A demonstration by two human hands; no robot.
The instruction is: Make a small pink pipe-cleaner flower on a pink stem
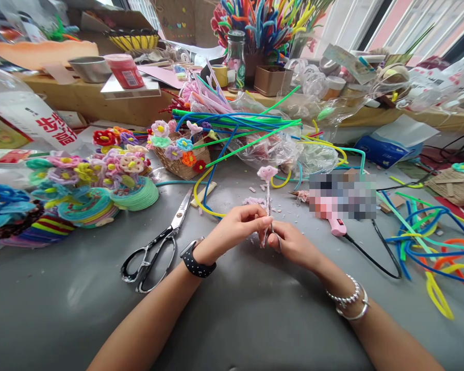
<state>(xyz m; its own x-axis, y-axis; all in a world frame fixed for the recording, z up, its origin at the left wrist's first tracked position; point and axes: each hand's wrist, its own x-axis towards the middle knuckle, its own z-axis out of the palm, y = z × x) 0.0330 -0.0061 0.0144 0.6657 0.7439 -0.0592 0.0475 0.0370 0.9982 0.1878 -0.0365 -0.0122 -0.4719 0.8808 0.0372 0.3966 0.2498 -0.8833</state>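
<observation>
Pinching upright pink pipe-cleaner flower (268,198) between left hand (239,226) and right hand (294,245), stem running vertically above tabletop (232,319).

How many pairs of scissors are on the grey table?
1. The scissors lie open on the table, just beyond the left hand and its watch-wearing wrist. More could be hidden under the pipe-cleaner pile or the clutter behind.

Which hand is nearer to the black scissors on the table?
Left. The left hand is just right of the scissors, apart from them; the right hand is farther right, beyond it.
</observation>
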